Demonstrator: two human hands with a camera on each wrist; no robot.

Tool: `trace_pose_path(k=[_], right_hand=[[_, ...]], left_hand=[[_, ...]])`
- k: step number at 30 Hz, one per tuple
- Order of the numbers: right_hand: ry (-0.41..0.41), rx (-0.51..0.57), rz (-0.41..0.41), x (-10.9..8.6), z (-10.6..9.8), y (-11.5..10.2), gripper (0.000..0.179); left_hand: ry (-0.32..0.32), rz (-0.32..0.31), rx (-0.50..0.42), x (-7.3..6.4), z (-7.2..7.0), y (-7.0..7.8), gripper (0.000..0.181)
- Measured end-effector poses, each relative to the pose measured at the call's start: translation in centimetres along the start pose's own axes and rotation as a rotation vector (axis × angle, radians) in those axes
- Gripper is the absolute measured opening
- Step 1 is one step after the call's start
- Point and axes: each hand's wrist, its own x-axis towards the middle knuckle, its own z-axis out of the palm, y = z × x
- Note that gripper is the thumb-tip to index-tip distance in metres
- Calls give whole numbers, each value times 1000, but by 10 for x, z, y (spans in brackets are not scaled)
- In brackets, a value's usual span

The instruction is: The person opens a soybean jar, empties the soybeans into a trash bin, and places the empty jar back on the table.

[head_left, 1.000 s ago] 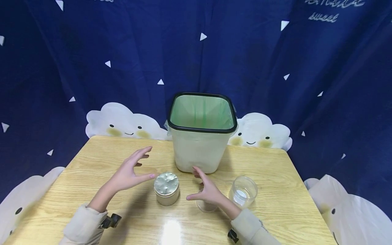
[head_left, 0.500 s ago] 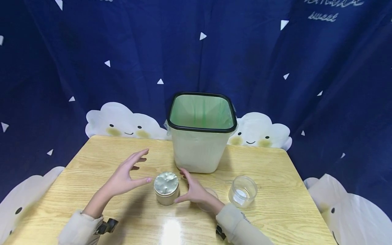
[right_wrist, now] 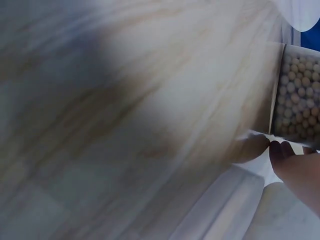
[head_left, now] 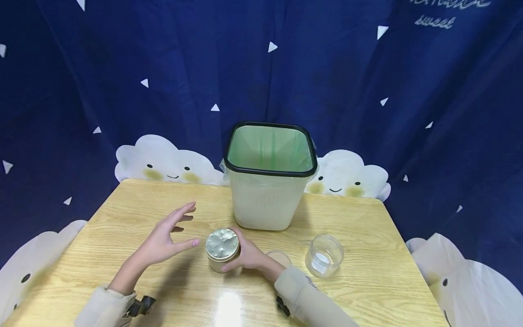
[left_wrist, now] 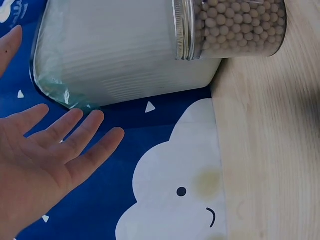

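A clear jar full of small round beige balls (left_wrist: 240,25), its top covered by a crinkled silvery foil seal (head_left: 222,244), stands on the table in front of the bin. My right hand (head_left: 247,253) grips its right side, thumb in front and fingers behind. In the right wrist view the fingers (right_wrist: 292,162) are against the lower part of the jar (right_wrist: 300,95). My left hand (head_left: 163,240) hovers left of the jar, apart from it, with fingers spread and nothing held; its palm (left_wrist: 35,165) faces the left wrist camera.
A white bin (head_left: 265,200) with a black rim and green-tinted liner stands behind the jar. To the right is a clear open container (head_left: 324,255). A flat round clear disc (head_left: 279,257) lies partly behind my right forearm. The wooden table (head_left: 359,227) extends around them.
My right hand has moved left from above the clear disc to the jar and taken hold of it. The left hand has drifted slightly left and down. The jar has stayed in place.
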Motion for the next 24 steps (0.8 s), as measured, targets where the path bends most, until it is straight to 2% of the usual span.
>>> trace_pose_path(k=[12, 20, 24], right_hand=[[56, 0, -1, 2, 2, -1, 92], [52, -103, -66, -7, -2, -12, 90], [67, -164, -83, -11, -3, -18, 93]], left_hand=[[-25, 23, -5, 1, 17, -13, 73], [-80, -31, -39, 1, 28, -19, 79], [-117, -21, -62, 3, 35, -21, 81]])
